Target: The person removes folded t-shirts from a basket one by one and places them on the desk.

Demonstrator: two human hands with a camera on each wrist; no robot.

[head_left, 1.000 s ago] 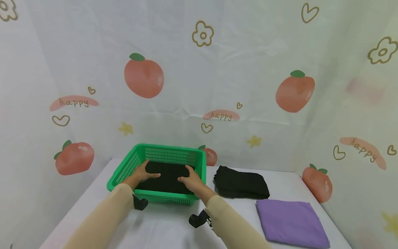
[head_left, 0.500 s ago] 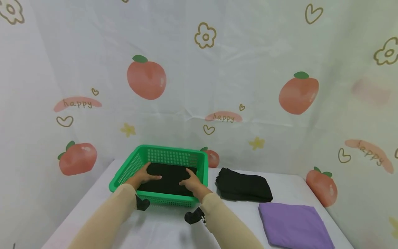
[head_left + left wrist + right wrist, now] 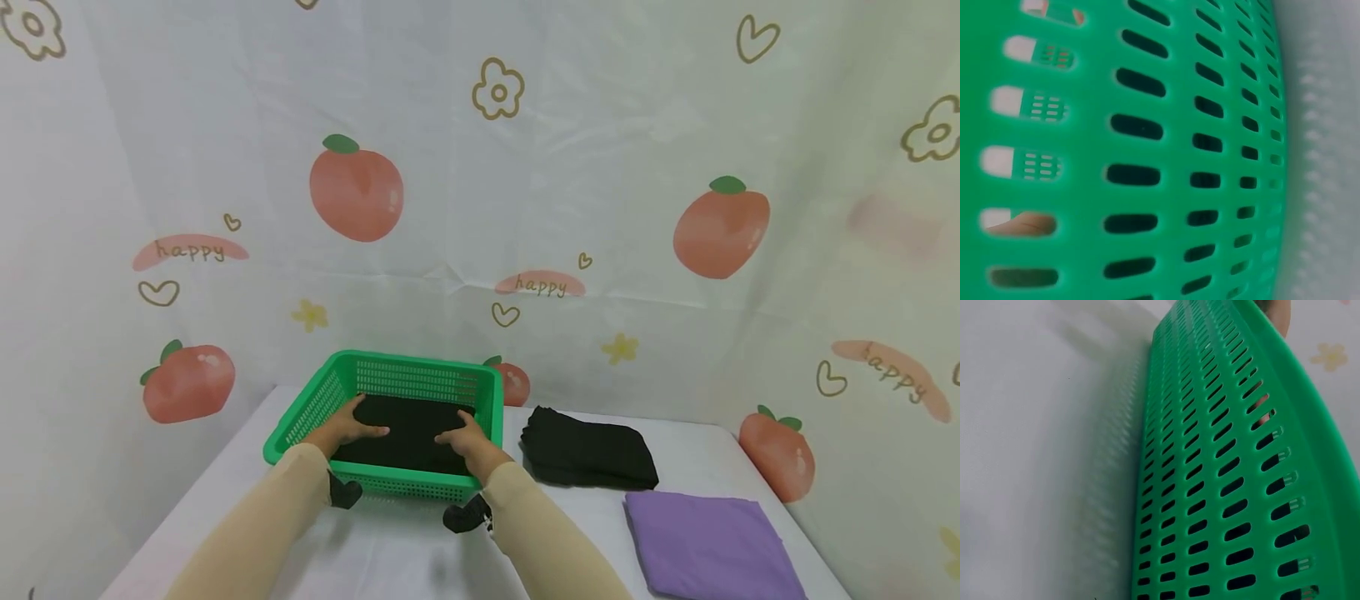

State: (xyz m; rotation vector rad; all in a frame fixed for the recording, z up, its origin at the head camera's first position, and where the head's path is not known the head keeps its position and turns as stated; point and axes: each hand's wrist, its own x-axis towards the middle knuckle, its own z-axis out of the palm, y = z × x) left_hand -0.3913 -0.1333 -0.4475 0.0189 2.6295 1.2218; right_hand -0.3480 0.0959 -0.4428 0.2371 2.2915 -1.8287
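My left hand (image 3: 348,425): thumb and forefinger spread over the black cloth (image 3: 411,435), gripping nothing I could make out; my right hand (image 3: 467,440): likewise spread, at the cloth's right side, thumb pointing inward; the lower fingers of both partly hidden. Black cloth: flat inside the green basket (image 3: 390,472), on the white table (image 3: 405,550); to its right, a second black cloth (image 3: 588,450) and a purple cloth (image 3: 712,542), both folded. Handling, in my judgement: settling the cloth called for light, even pressure from both sides, edges kept smooth, then a straight lift so nothing dragged. Change from half a second earlier: my right forefinger lay slightly nearer the basket's right wall; left hand, basket and cloths held their places.
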